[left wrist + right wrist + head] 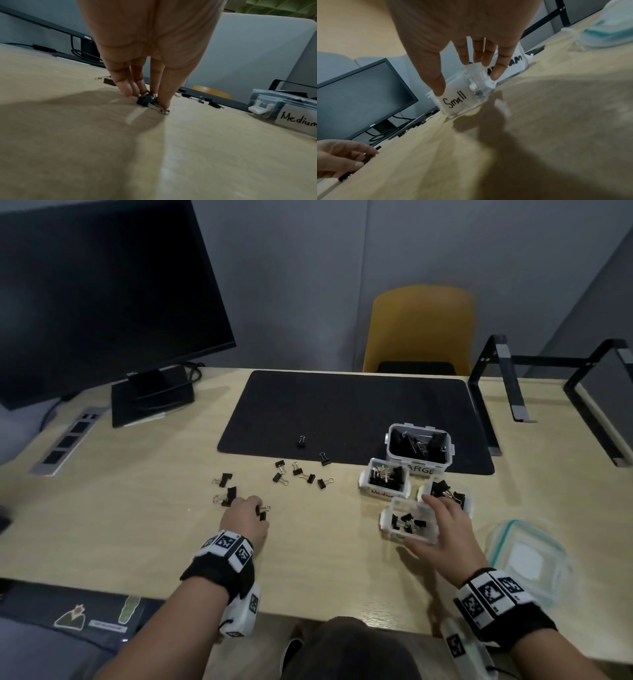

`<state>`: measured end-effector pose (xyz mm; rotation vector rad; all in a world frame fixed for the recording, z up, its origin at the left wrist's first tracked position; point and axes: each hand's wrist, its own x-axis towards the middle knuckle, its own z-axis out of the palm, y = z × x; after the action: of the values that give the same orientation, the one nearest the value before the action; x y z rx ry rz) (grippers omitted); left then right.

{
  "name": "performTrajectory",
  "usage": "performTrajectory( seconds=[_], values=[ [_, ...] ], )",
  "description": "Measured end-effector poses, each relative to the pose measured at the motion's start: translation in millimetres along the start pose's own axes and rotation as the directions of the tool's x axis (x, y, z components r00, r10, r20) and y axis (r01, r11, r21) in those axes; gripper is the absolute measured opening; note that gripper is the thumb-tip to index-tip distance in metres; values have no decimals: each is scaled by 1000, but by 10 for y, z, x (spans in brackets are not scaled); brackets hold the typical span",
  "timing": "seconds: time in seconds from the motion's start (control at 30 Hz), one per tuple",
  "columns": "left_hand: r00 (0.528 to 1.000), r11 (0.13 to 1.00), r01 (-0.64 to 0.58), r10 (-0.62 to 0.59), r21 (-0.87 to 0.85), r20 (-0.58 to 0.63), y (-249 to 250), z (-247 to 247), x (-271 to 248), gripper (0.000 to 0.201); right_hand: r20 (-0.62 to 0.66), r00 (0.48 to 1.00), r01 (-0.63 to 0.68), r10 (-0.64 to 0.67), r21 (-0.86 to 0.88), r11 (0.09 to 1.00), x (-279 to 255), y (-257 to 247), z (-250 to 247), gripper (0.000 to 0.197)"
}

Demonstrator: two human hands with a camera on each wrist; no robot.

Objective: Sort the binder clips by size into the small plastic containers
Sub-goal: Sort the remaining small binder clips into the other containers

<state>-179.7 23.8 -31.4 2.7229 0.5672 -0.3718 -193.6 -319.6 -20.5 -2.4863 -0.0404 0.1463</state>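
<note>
Several black binder clips (298, 474) lie loose on the wooden table (137, 525), and two more (301, 441) lie on the black mat. My left hand (255, 508) pinches small clips (145, 100) against the table, fingers curled down around them. Clear containers stand at the right: Large (390, 440), Medium (383, 491), Small (404, 537), and a fourth (423, 491) whose label is partly hidden. All hold clips. My right hand (416, 523) holds the Small container (453, 102), thumb on its front rim and fingers (494, 74) at its far end.
A dark monitor (102, 296) stands at the back left beside a power strip (68, 440). A black mat (342, 412) covers the middle back. A yellow chair (421, 326) and a black laptop stand (507, 378) sit beyond. A lidded glass dish (527, 559) lies at the right.
</note>
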Motion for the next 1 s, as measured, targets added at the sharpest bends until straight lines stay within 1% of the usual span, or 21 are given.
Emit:
performTrajectory(
  seconds=[0.2,0.4,0.6,0.73,0.8,0.87,0.97,1.0],
  values=[
    [1000,998,-20,20,-54,-4,21,2,33,35,2,1000,-25,25,24,999,10,72,57,84],
    [999,993,-36,35,-108,-8,71,27,25,33,17,1000,-1,1,28,1000,23,119,39,77],
    [996,988,-45,34,-144,-80,160,65,9,18,6,999,51,-51,-11,999,11,106,21,75],
    [992,985,-65,46,-161,-121,179,101,17,14,1,996,87,-87,-41,995,7,101,10,73],
    [991,984,-62,42,-166,-124,190,107,17,14,4,996,90,-90,-52,995,6,104,7,73],
    [992,985,-59,39,-165,-120,211,103,20,19,8,996,86,-86,-58,995,6,116,10,74],
    [995,983,-67,52,-171,-89,232,96,39,39,13,997,77,-77,-54,996,16,125,19,74],
    [995,986,-73,61,-148,-83,248,95,49,40,14,997,73,-73,-51,996,17,128,20,74]
  ],
)
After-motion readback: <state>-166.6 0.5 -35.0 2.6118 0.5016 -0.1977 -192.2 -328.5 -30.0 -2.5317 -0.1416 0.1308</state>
